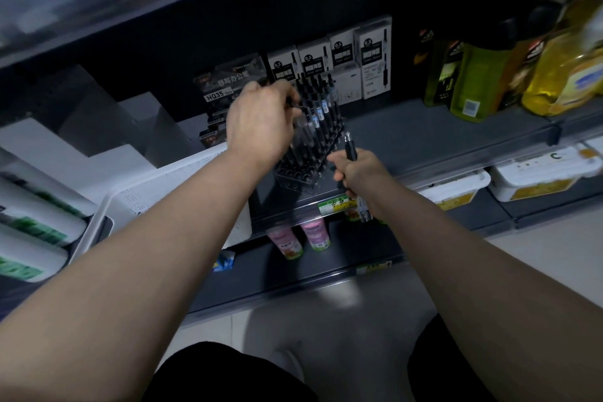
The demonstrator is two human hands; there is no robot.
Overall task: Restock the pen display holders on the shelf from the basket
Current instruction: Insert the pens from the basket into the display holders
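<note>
Several white rolls (36,222) with green print lie at the far left and play no part in the job. Just right of them the white basket (163,199) sits on the shelf (424,134), close beside the work so stock is within reach; the left forearm crosses over it and what it holds is hidden. The left hand (261,121) hovers over the tall back rows of the pen display holder (303,173), knuckles up and fingers curled down. It seems to pinch a single pen (288,103) near its top, probably so the tip can be steered straight down into a socket. The holder is clear and stepped and stands near the shelf's front edge. Black pens stand upright in its rear rows, while the front sockets look empty, so I judge the restocking only partly done. Behind it, pen boxes (326,65) lean in a row against the back wall, keeping matching stock together. Just right of the holder, the right hand (355,170) is clenched round a bundle of pens (350,148) held upright, with one grip end poking above the fist and the other ends hanging below the wrist. It looks like a ready supply to feed the other hand. A price label (336,206) marks the shelf edge below. Further right stand yellow bottles (473,85), with white tubs (535,173) on the shelf beneath.
</note>
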